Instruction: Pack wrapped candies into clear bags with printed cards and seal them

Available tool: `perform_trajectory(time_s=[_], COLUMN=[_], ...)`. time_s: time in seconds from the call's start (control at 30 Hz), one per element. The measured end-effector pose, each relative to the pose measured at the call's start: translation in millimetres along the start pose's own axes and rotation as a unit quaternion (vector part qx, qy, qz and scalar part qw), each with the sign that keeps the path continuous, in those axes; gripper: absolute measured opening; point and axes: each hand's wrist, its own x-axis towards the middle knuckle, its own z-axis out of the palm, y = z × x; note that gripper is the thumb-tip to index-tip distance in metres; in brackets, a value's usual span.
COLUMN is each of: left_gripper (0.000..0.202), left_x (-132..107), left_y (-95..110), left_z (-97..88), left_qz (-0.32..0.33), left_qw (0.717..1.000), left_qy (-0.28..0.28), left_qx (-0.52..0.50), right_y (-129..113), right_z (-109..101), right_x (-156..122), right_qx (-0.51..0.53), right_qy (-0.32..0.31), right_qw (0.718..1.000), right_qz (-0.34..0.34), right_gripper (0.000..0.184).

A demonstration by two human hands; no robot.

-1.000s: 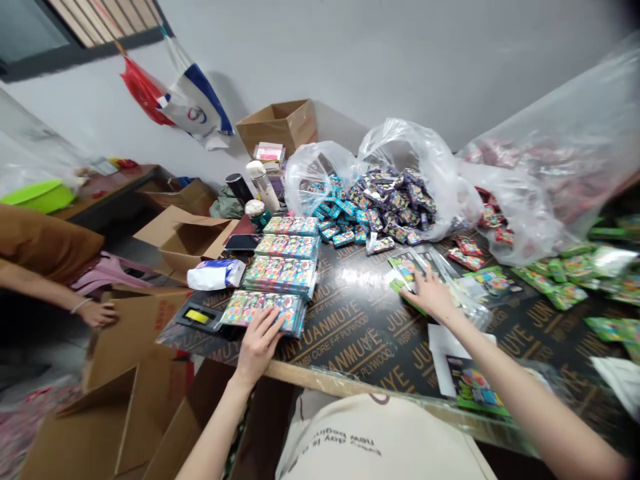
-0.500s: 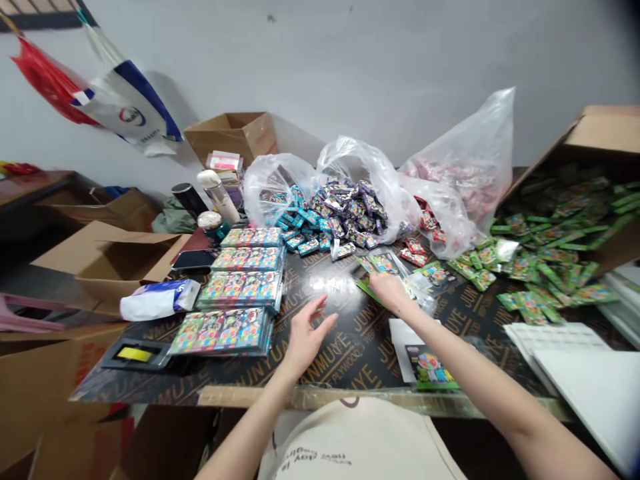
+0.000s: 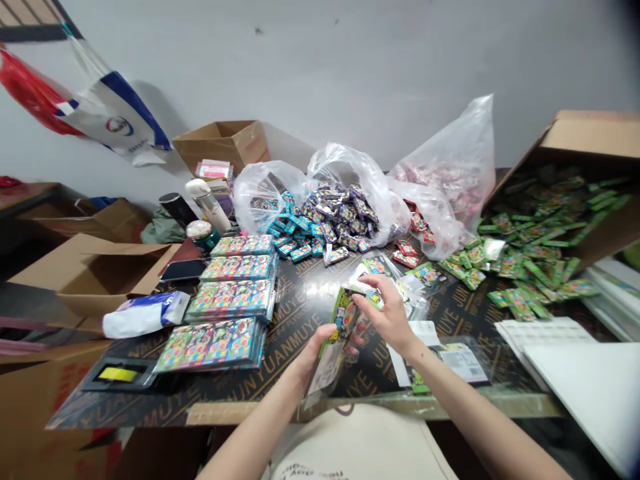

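Note:
Both hands hold one clear plastic sleeve with a green printed card [image 3: 340, 323] above the dark plywood table [image 3: 300, 300]. My left hand [image 3: 320, 347] grips its lower part from underneath. My right hand [image 3: 387, 313] pinches its upper edge. Just beyond my right hand lies a small pile of similar sleeves [image 3: 395, 277]. To the left, stacks of colourful packed cards [image 3: 235, 293] are laid in a row on the table.
Clear bags of blue and purple packets [image 3: 325, 217] and red packets [image 3: 440, 193] stand at the back. A tipped carton spills green packets [image 3: 540, 247] at right. White sheets [image 3: 565, 353] lie at the right edge. Open cartons [image 3: 95, 270], bottles [image 3: 207, 207] and a tape dispenser [image 3: 120, 373] are at left.
My left hand left the card stacks and came to the middle. My right hand lifted a sleeve from the pile, and both hands now hold it. The view swung right.

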Motion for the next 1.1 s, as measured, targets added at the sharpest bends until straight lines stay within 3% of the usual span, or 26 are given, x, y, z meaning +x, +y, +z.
perform_trajectory(time_s=[0.1,0.3,0.4,0.47,0.53,0.6,0.67,0.7,0.8,0.83,0.93,0.97,1.1], left_gripper=[0.047,0.047,0.038,0.033,0.031,0.029,0.027,0.026,0.026,0.026,0.029,0.032,0.041], left_x=[-0.6,0.5,-2.0,-2.2,-1.0,0.9,2.8,3.5,4.9,5.0,3.8,3.0,-0.1], left_y=[-2.2,11.1,18.9,21.1,21.7,21.8,21.7,21.5,20.4,20.1,19.3,19.0,18.4], left_z=[-1.8,4.1,8.1,9.7,10.1,9.7,8.7,8.1,5.3,4.2,1.3,0.9,2.3], left_qz=[0.003,0.031,0.05,0.046,0.039,0.041,0.039,0.04,0.053,0.06,0.069,0.063,0.022], left_qw=[0.999,0.989,0.983,0.982,0.984,0.985,0.982,0.98,0.978,0.976,0.972,0.973,0.974], left_qy=[-0.008,-0.018,-0.012,-0.007,0.017,0.068,0.117,0.129,0.133,0.134,0.111,0.091,0.035], left_qx=[0.047,0.142,0.175,0.184,0.174,0.156,0.144,0.143,0.154,0.161,0.193,0.204,0.222], right_y=[10.3,18.4,20.5,24.0,29.6,36.2,41.7,43.4,41.8,39.3,28.6,25.0,15.7], right_z=[-6.6,-12.1,-15.2,-14.2,-9.5,-1.0,9.7,15.0,26.0,26.7,18.8,13.9,-3.9], right_x=[9.9,13.5,12.9,11.9,9.6,4.7,-3.2,-8.0,-20.0,-21.8,-17.2,-13.0,5.2], right_qx=[0.027,0.031,0.01,0.032,0.067,0.096,0.146,0.187,0.299,0.302,0.195,0.152,0.06], right_qy=[-0.079,-0.287,-0.328,-0.317,-0.271,-0.16,-0.062,-0.052,-0.139,-0.135,0.006,0.026,-0.082], right_qw=[0.996,0.956,0.944,0.948,0.96,0.982,0.981,0.969,0.915,0.916,0.971,0.983,0.995], right_qz=[0.021,-0.046,-0.042,-0.022,0.001,0.041,0.111,0.153,0.232,0.227,0.137,0.097,-0.016], right_gripper=[0.024,0.024,0.036,0.048,0.047,0.052,0.063,0.065,0.05,0.047,0.047,0.043,0.034])
